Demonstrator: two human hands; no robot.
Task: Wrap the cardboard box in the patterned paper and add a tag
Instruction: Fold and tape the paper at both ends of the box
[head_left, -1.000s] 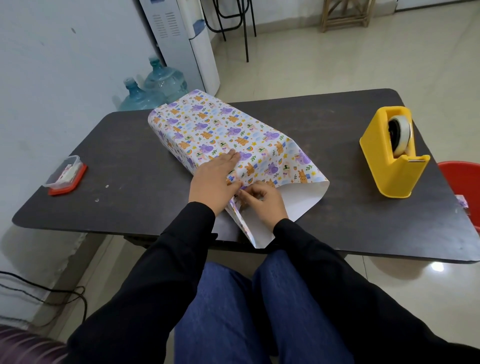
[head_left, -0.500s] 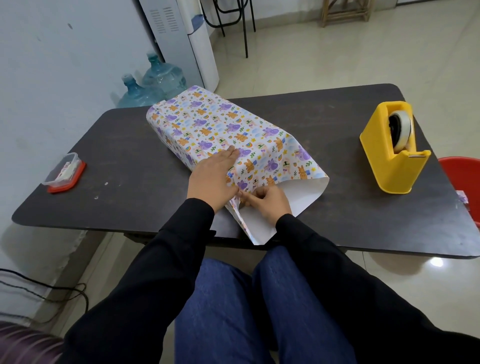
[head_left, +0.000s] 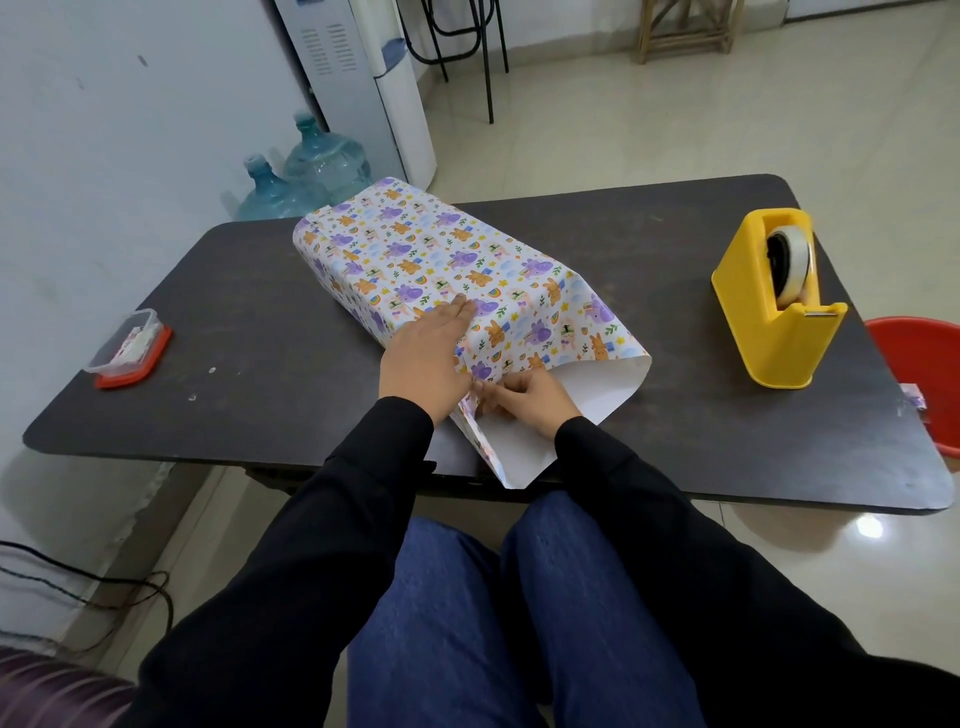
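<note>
**Figure: end fold in preparation.** The left hand (head_left: 426, 358) is lying flat on the patterned paper (head_left: 441, 254), fingers straight and together. It is evidently pinning the sheet against the cardboard box beneath, which is fully covered and not showing. The right hand (head_left: 530, 402), fingers curled, is pinching the paper's near flap where the white underside is gaping open, probably to start the end fold. The parcel is resting on the table (head_left: 260, 322), left of the yellow tape dispenser (head_left: 774, 322) and well apart from it. The dispenser is standing on the right hand's side, likely for sealing. No tag is showing. A red-lidded container (head_left: 130, 348) is sitting far left of the dispenser.
</note>
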